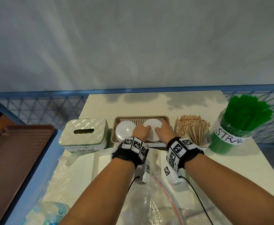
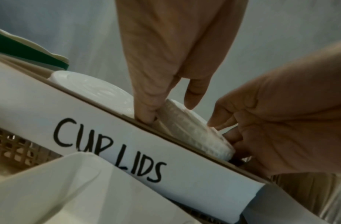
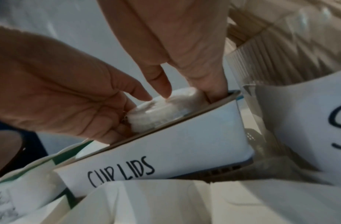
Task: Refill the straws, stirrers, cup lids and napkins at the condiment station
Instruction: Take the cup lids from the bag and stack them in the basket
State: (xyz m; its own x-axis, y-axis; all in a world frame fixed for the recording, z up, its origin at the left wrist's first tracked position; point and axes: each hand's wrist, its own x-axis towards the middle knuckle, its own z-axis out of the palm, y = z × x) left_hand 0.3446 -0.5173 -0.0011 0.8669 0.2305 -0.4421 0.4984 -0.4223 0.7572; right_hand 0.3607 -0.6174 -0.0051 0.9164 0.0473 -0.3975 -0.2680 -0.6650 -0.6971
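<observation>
A brown mesh basket [image 1: 139,118] labelled CUP LIDS [image 2: 108,151] sits mid-table. A stack of white cup lids [image 1: 152,127] stands in its right half, tilted in the wrist views [image 2: 194,128] [image 3: 161,112]. My left hand [image 1: 141,131] [image 2: 169,106] grips the stack's left side, fingers down the side and thumb on top. My right hand [image 1: 163,130] [image 3: 188,91] grips its right side against the basket's end wall. A second lid stack [image 1: 125,129] fills the left half. The stack's base is hidden behind the basket's front wall.
A tissue box [image 1: 84,132] labelled TISSUES/NAPKINS stands left of the basket. A holder of wooden stirrers [image 1: 191,129] and a jar of green straws [image 1: 240,120] stand to its right. Clear plastic bags [image 1: 157,200] and white packs [image 1: 87,166] lie in front. A brown tray [image 1: 16,151] sits left.
</observation>
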